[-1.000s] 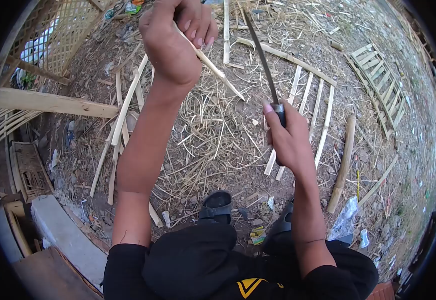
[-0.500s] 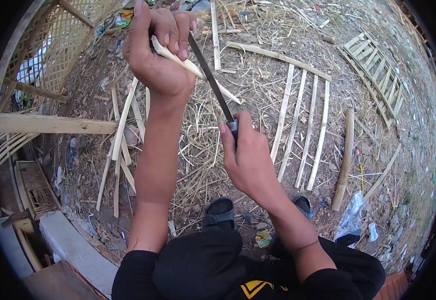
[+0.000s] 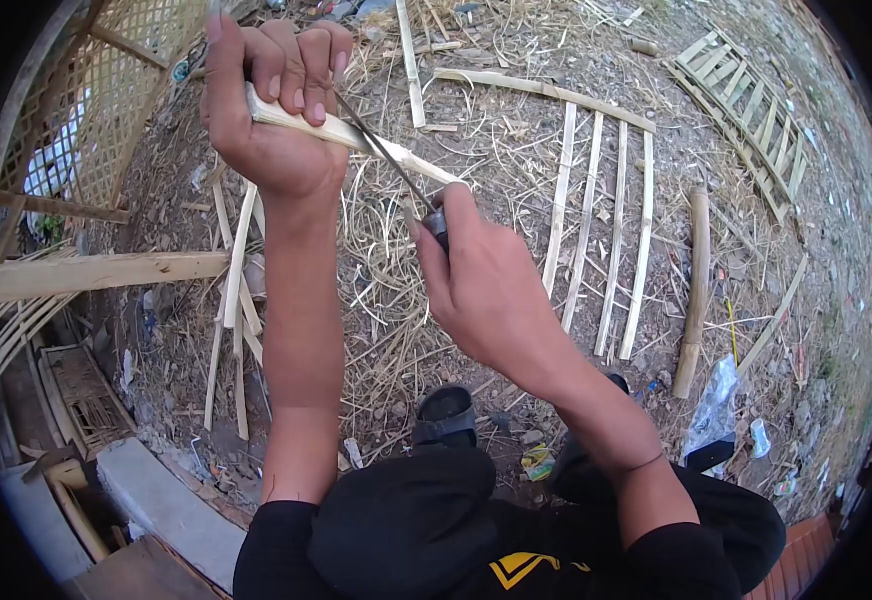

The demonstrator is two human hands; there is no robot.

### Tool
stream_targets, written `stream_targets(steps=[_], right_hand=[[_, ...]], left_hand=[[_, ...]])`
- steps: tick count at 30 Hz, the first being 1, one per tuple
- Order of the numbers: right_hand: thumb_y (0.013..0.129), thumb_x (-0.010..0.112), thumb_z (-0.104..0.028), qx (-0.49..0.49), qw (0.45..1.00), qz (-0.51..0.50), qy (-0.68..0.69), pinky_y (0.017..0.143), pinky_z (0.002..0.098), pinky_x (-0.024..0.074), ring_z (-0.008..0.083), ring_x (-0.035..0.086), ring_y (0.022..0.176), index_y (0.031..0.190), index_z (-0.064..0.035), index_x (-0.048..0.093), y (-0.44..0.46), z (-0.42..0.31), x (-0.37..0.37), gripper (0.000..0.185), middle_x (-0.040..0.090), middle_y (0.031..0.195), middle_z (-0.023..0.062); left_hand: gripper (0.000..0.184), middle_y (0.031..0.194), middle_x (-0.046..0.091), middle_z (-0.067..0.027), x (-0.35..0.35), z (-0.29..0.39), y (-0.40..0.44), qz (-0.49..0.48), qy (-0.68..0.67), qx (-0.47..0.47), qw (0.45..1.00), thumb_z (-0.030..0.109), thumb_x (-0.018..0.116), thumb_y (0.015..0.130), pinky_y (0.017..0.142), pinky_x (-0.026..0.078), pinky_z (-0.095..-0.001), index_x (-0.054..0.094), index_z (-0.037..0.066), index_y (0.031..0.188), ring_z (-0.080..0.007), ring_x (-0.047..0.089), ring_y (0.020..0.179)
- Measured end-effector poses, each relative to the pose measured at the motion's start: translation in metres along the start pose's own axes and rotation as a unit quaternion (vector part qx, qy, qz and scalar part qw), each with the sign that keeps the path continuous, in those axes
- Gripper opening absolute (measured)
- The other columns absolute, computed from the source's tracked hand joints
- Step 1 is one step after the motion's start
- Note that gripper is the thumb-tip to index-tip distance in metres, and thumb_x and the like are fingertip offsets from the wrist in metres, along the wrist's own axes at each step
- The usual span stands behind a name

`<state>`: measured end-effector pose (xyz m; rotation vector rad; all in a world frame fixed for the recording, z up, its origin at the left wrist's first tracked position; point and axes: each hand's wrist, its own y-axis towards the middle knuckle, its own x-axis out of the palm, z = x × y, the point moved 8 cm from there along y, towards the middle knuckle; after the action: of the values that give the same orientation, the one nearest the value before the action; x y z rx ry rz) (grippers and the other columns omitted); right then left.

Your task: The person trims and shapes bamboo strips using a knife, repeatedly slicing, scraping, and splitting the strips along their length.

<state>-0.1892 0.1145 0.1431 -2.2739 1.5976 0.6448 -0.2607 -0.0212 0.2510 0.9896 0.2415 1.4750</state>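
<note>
My left hand (image 3: pixel 274 125), raised at the upper left, has its fingers curled round the thick end of a pale bamboo strip (image 3: pixel 418 166). The strip slants down to the right, and its thin end reaches the knuckles of my right hand (image 3: pixel 496 290). That hand is closed round the dark handle of a knife (image 3: pixel 386 154). The narrow blade points up and left and crosses the strip just right of my left fingers. Whether the edge bites into the wood cannot be made out.
Curly bamboo shavings (image 3: pixel 386 260) litter the ground below. Several slats hang from a crosspiece (image 3: pixel 546 92) at right. A slatted frame (image 3: pixel 741 115), a bamboo pole (image 3: pixel 696 290) and a plastic bag (image 3: pixel 713 405) lie further right. A wooden beam (image 3: pixel 106 275) juts in from the left.
My left hand has shifted left with the bamboo strip. The knife has moved left too, and its handle is now closer to the strip's thin end. The view has shifted slightly.
</note>
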Motion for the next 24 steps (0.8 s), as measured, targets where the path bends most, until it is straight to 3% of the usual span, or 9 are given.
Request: stream_targets(steps=[3,5,10,14,16,17,19,20,24], right_hand=[[0.095,0.053,-0.013,-0.029,0.999,0.033,0.002,0.053,0.0514,0.0425,0.0450,0.059,0.058,0.093,0.0036,0.041,0.003,0.016,0.008,0.020,0.057,0.062,0.0252],[0.095,0.053,-0.012,0.077,0.995,-0.017,-0.059,0.052,0.0502,0.0425,0.0439,0.059,0.058,0.092,0.0034,0.042,0.009,0.056,0.011,0.019,0.057,0.061,0.0243],[0.096,0.052,-0.015,-0.013,0.999,0.020,0.045,0.049,0.0482,0.0420,0.0434,0.058,0.055,0.091,0.0031,0.041,-0.007,0.006,0.000,0.021,0.057,0.061,0.0236],[0.095,0.053,-0.013,0.059,0.998,0.000,-0.020,0.049,0.0488,0.0411,0.0434,0.058,0.054,0.091,0.0029,0.041,0.007,0.036,0.007,0.021,0.056,0.059,0.0239],[0.096,0.052,-0.014,-0.034,0.999,0.024,0.021,0.049,0.0499,0.0412,0.0434,0.058,0.053,0.090,0.0032,0.040,0.005,0.014,-0.002,0.022,0.055,0.057,0.0244],[0.096,0.052,-0.014,-0.028,0.999,0.018,0.024,0.049,0.0499,0.0412,0.0434,0.058,0.053,0.090,0.0032,0.040,0.003,0.015,0.003,0.022,0.055,0.057,0.0244],[0.097,0.051,-0.015,-0.005,1.000,0.021,-0.004,0.049,0.0499,0.0411,0.0430,0.057,0.052,0.090,0.0038,0.040,0.004,0.017,0.009,0.022,0.054,0.055,0.0243],[0.097,0.051,-0.015,0.061,0.998,-0.009,0.009,0.049,0.0487,0.0406,0.0421,0.057,0.052,0.091,0.0042,0.041,0.010,0.038,0.015,0.023,0.054,0.055,0.0237],[0.095,0.051,-0.014,-0.010,0.999,0.015,0.047,0.047,0.0500,0.0444,0.0441,0.058,0.051,0.092,0.0055,0.040,0.006,0.016,0.001,0.023,0.055,0.055,0.0237]], left_hand=[[0.045,0.049,0.025,0.0037,0.000,0.002,-0.001,0.003,-0.001,0.002,1.000,0.024,0.034,0.102,0.061,0.032,-0.0298,0.032,0.017,0.058,-0.0088,0.019,0.040],[0.045,0.049,0.025,0.0038,0.001,0.001,0.000,0.005,-0.007,0.004,1.000,0.024,0.033,0.102,0.061,0.032,-0.0297,0.032,0.017,0.058,-0.0087,0.019,0.041],[0.044,0.050,0.024,0.0038,0.007,0.002,-0.003,-0.002,0.009,0.017,1.000,0.024,0.034,0.102,0.061,0.032,-0.0296,0.031,0.017,0.058,-0.0089,0.018,0.041],[0.044,0.049,0.026,0.0022,-0.004,0.001,0.001,-0.046,-0.014,0.002,0.999,0.029,0.032,0.103,0.060,0.033,-0.0314,0.030,0.015,0.061,-0.0093,0.020,0.041],[0.044,0.049,0.026,0.0024,0.000,0.001,0.001,-0.038,-0.004,0.009,0.999,0.029,0.032,0.103,0.059,0.033,-0.0311,0.030,0.015,0.061,-0.0093,0.020,0.041],[0.045,0.049,0.025,0.0026,0.001,0.002,-0.001,-0.027,0.008,0.013,1.000,0.029,0.033,0.103,0.058,0.033,-0.0309,0.030,0.015,0.060,-0.0092,0.020,0.041],[0.045,0.049,0.025,0.0028,0.002,0.003,-0.002,-0.011,0.017,0.008,1.000,0.028,0.033,0.102,0.058,0.033,-0.0306,0.030,0.015,0.060,-0.0090,0.019,0.041],[0.045,0.049,0.025,0.0028,-0.003,0.003,-0.002,-0.012,0.008,0.006,1.000,0.028,0.033,0.102,0.058,0.033,-0.0306,0.030,0.015,0.059,-0.0089,0.019,0.041],[0.044,0.049,0.025,0.0031,-0.003,0.002,-0.003,-0.006,-0.005,0.001,1.000,0.026,0.035,0.101,0.059,0.032,-0.0296,0.031,0.017,0.058,-0.0088,0.018,0.040]])
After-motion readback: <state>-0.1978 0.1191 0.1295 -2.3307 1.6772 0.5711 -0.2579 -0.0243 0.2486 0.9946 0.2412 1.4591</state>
